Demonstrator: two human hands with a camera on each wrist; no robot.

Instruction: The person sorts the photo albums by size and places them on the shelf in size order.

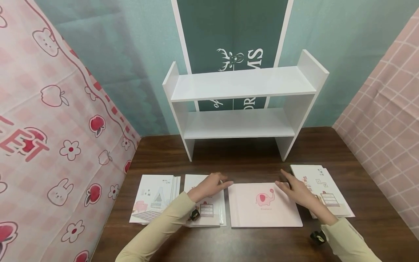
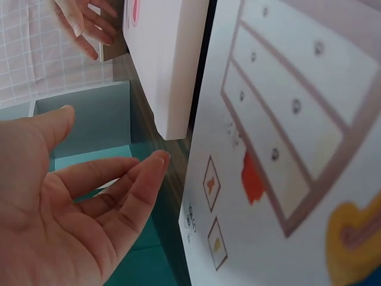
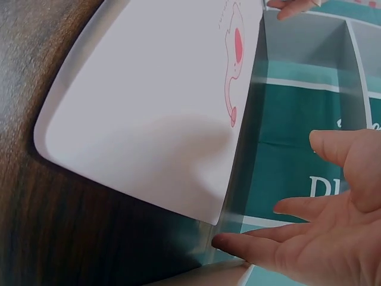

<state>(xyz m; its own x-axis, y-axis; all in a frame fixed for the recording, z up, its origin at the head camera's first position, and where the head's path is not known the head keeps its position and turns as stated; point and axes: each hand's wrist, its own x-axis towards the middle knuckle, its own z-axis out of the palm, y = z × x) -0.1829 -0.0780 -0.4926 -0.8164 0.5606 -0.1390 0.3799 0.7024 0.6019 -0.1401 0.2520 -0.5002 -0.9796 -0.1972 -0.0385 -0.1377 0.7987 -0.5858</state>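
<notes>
A pale pink book (image 1: 252, 207) with a red-eared elephant on its cover lies flat on the table between the two hands. My left hand (image 1: 207, 188) hovers by its upper left corner, over a white book (image 1: 199, 218) with a drawn chest of drawers; its fingers are loosely bent around nothing. Near the pink book's upper right corner, my right hand (image 1: 299, 193) spreads its fingers. The right wrist view shows the right hand (image 3: 321, 220) just off the corner of the pink book (image 3: 149, 119), holding nothing. In the left wrist view the left hand (image 2: 89, 196) is likewise unfilled.
A white two-tier shelf (image 1: 239, 125) stands behind the books at the back of the table. A stack of white books (image 1: 154, 200) lies at the far left, another stack (image 1: 327, 193) to the right. Printed cloths (image 1: 72, 153) hang around the dark wooden table (image 1: 262, 243).
</notes>
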